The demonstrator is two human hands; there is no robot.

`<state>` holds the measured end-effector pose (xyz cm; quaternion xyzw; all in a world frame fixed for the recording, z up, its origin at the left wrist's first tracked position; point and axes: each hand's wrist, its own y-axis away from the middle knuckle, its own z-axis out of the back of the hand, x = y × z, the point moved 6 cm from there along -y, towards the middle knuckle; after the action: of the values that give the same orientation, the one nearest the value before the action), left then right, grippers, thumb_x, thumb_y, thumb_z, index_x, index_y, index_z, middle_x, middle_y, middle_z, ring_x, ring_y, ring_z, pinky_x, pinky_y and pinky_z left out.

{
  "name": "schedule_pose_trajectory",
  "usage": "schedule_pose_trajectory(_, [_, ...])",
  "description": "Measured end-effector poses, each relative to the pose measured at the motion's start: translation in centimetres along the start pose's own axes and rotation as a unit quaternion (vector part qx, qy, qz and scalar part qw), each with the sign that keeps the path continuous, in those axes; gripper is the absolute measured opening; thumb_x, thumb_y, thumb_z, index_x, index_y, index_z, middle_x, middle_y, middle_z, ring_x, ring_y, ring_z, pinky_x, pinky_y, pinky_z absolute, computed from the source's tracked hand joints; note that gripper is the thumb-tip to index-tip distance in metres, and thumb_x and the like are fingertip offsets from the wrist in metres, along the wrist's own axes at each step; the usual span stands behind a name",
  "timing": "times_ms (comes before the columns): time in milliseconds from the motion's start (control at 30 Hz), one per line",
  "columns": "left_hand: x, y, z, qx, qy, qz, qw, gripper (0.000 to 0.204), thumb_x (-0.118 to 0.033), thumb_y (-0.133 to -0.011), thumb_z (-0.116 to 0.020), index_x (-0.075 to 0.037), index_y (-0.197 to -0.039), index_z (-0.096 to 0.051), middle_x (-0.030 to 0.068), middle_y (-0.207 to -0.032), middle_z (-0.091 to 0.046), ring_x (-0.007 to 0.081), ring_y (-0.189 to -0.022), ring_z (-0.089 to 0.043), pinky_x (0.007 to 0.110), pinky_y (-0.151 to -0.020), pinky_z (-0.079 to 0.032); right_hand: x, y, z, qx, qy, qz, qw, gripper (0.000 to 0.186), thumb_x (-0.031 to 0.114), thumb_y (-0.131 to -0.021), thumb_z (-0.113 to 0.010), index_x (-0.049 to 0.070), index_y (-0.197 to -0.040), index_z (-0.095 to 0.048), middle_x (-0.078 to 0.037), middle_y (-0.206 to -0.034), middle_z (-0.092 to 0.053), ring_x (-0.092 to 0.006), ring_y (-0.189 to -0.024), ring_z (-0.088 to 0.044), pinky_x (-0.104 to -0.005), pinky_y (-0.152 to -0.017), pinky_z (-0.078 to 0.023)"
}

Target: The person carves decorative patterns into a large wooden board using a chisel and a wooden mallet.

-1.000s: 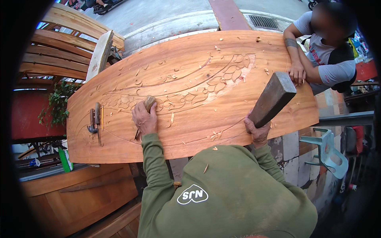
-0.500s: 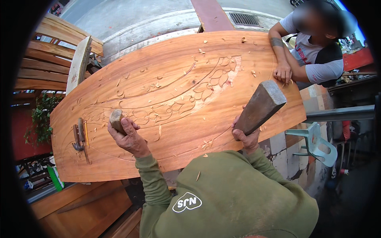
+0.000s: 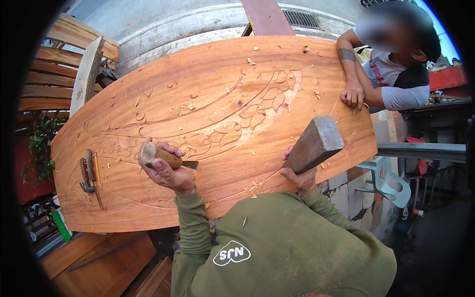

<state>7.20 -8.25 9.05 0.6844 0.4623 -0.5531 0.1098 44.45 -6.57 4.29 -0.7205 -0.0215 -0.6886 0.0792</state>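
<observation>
My left hand (image 3: 170, 175) grips a wooden-handled chisel (image 3: 168, 159), tilted so its flat dark blade points right, above a large wooden panel (image 3: 148, 198). My right hand (image 3: 304, 180) holds a long, dark rectangular wooden block (image 3: 314, 141) near the panel's front edge. Carved leaves and scrolls (image 3: 257, 111) run across the panel among scattered shavings. Left of my left hand lie a claw hammer (image 3: 85, 180), a long wooden-handled tool (image 3: 91, 166) and a yellow pencil (image 3: 97, 168).
Another person (image 3: 396, 84) leans with folded arms on the panel's right end. Slatted wooden boards (image 3: 57, 81) and a plant (image 3: 37, 153) stand at the left. A light-blue plastic chair (image 3: 391, 180) and a metal beam (image 3: 420, 148) are at the right; wooden panels (image 3: 99, 257) lie below.
My left hand has lifted and turned, swinging the chisel's blade rightward. My right hand's block sits slightly lower and further left. The view has shifted, and the other person's head has turned.
</observation>
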Motion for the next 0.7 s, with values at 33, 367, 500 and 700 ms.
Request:
schedule_pose_trajectory(33, [0.1,0.0,0.2,-0.009,-0.004,-0.001,1.0,0.062,-0.052,-0.109,-0.059,0.0,-0.142,-0.048,0.0104,-0.084,-0.058,0.0156,-0.07,-0.057,0.029,-0.057,-0.052,-0.3,0.0,0.0,0.002,0.001,-0.004,1.0,0.062,0.009,-0.078,-0.096,-0.001,-0.129,-0.063,-0.011,-0.12,-0.068,-0.0205,-0.109,-0.067,-0.0361,-0.093,-0.058])
schedule_pose_trajectory(367, [2.9,-3.5,-1.3,-0.003,0.017,0.153,0.988,0.06,-0.059,-0.11,-0.055,-0.004,-0.134,-0.058,0.0066,-0.083,-0.057,0.0145,-0.064,-0.056,0.029,-0.054,-0.05,0.9,-1.2,-0.1,-0.025,0.043,-0.058,0.997,0.05,0.003,-0.08,-0.091,-0.001,-0.123,-0.066,-0.011,-0.111,-0.071,-0.0201,-0.1,-0.07,-0.0362,-0.089,-0.059])
schedule_pose_trajectory(500, [5.1,-5.5,-1.8,0.022,0.066,0.185,0.98,0.064,-0.062,-0.107,-0.058,-0.003,-0.131,-0.059,0.0046,-0.079,-0.059,0.0121,-0.059,-0.058,0.027,-0.046,-0.049,2.5,-3.3,-1.7,-0.005,0.028,-0.052,0.998,0.044,0.001,-0.084,-0.086,-0.002,-0.122,-0.065,-0.012,-0.111,-0.07,-0.02,-0.099,-0.071,-0.0358,-0.087,-0.059])
schedule_pose_trajectory(700, [9.3,-5.8,-3.6,-0.008,0.068,0.197,0.978,0.06,-0.063,-0.104,-0.063,-0.007,-0.124,-0.057,0.0051,-0.08,-0.059,0.0122,-0.055,-0.059,0.027,-0.043,-0.051,4.6,-7.9,-3.4,0.026,0.025,0.032,0.999,0.059,-0.002,-0.084,-0.084,-0.001,-0.136,-0.055,-0.014,-0.111,-0.07,-0.0214,-0.096,-0.072,-0.0355,-0.083,-0.06])
